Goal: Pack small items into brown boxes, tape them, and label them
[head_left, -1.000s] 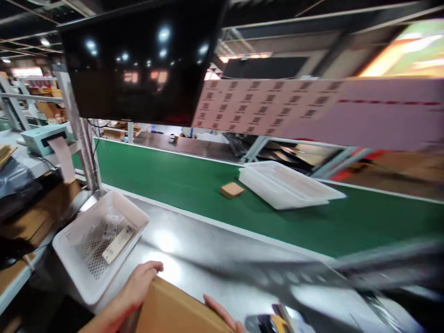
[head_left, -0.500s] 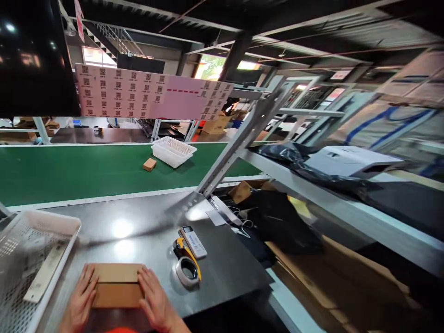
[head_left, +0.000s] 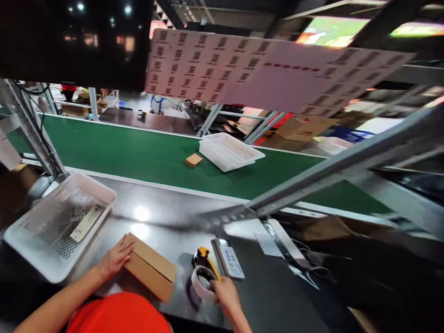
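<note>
My left hand (head_left: 116,257) grips the left end of a closed brown cardboard box (head_left: 151,268), fingers over its upper edge. The box lies at an angle on the dark metal table (head_left: 166,208), in front of my red top. To its right, my right hand (head_left: 226,293) is closed on the near end of a tape dispenser (head_left: 204,273), which has a yellow and black body and a roll of clear tape. My fingertips are partly hidden behind the roll. Just beyond lies a small white and grey handheld device (head_left: 229,258) with a little screen.
A white perforated basket (head_left: 55,273) with a pale flat strip (head_left: 86,224) inside stands at left. Behind the table runs a green conveyor belt (head_left: 138,143) carrying another white basket (head_left: 229,152) and a small brown box (head_left: 193,160). A slanted metal post (head_left: 312,171) rises at right.
My right hand has left the box and taken hold of the tape dispenser. The box has turned so its right end points nearer me. The view has swung left.
</note>
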Demonstrator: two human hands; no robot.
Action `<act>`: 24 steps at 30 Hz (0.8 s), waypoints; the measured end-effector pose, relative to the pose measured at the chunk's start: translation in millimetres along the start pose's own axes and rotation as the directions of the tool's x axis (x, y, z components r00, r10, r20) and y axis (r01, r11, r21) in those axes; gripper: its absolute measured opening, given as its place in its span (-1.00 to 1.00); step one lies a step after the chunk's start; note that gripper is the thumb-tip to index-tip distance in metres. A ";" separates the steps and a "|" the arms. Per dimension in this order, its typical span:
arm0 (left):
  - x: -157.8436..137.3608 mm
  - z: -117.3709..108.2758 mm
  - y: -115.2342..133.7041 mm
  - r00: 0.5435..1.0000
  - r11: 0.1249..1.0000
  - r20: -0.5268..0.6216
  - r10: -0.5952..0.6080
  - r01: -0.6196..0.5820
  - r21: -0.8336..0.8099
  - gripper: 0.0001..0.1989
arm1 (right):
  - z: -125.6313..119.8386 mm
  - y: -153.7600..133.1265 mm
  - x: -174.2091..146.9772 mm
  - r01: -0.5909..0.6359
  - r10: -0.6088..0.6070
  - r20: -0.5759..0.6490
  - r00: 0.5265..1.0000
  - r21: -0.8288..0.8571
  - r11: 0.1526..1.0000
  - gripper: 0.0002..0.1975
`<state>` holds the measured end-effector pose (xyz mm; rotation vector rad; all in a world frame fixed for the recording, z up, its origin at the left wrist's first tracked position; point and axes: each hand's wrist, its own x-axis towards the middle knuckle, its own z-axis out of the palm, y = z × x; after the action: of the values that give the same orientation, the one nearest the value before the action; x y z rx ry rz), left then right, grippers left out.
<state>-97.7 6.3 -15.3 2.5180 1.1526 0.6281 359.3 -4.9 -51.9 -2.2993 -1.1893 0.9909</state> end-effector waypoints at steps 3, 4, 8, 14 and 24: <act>-2.5 1.1 4.4 0.999 0.999 0.005 -0.038 0.038 -0.011 -0.44 | -5.4 -28.4 -25.0 0.229 -0.233 0.030 0.972 0.096 0.969 -0.44; -3.2 1.6 6.0 0.999 0.999 0.009 -0.049 0.049 -0.014 -0.45 | -7.1 -39.5 -36.3 0.367 -0.373 0.019 0.928 0.137 0.920 -0.35; -4.5 1.0 9.9 0.994 0.994 0.037 -0.100 0.101 -0.035 -0.47 | -0.4 -81.6 -77.7 0.871 -0.879 -0.005 0.477 0.131 0.473 -0.22; 3.7 -10.9 18.8 0.990 0.991 0.058 -0.132 0.133 -0.013 -0.55 | 35.1 -95.0 -87.2 0.983 -0.988 0.005 0.155 -0.102 0.154 -0.30; 52.1 1.8 95.4 0.446 0.113 0.350 -0.824 0.734 -0.670 -0.46 | 41.1 -61.6 -79.6 0.951 -0.938 0.162 0.307 -0.026 0.307 -0.41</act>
<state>-5.7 -14.1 38.7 0.8660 1.5885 0.6983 263.3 -34.2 -10.1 -1.0740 -2.2739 0.5313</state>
